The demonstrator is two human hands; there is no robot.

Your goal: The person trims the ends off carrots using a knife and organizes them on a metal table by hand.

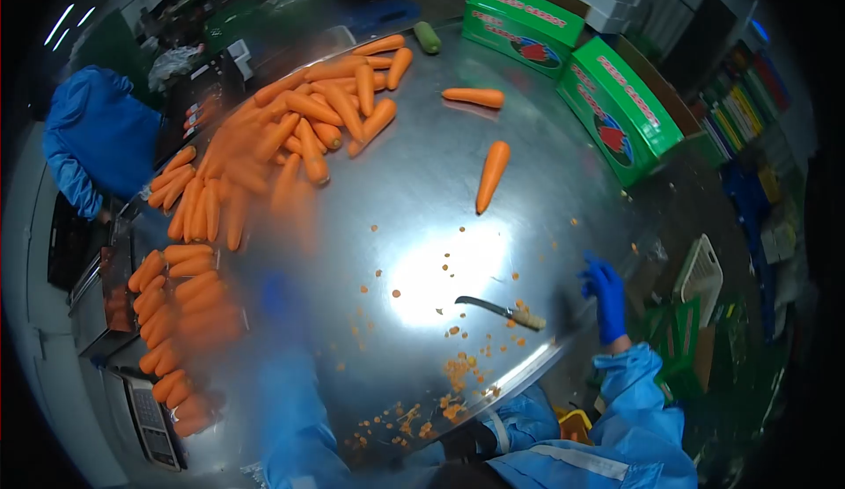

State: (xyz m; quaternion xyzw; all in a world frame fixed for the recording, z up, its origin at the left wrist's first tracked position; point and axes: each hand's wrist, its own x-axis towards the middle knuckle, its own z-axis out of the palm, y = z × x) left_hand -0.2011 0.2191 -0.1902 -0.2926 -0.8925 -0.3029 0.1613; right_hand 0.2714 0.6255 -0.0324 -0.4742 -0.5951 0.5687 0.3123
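Note:
My right hand (604, 291), in a blue glove, is held over the right edge of the metal table (396, 234), fingers apart and empty. A curved knife (500, 311) lies on the table to its left among carrot scraps (458, 370). My left hand (283, 295), also gloved in blue, is badly blurred near the left part of the table; its fingers cannot be made out. Close to it, on the left, are rows of carrots (189, 269). A large pile of carrots (308, 119) lies farther up. Two single carrots (493, 176) (473, 96) lie apart from the pile.
Two green carrot boxes (524, 27) (616, 110) stand at the back right. A green vegetable (427, 37) lies at the far edge. A scale (151, 419) sits at lower left. A person in blue (110, 132) is at the left, beyond the table. A white basket (701, 269) is at right.

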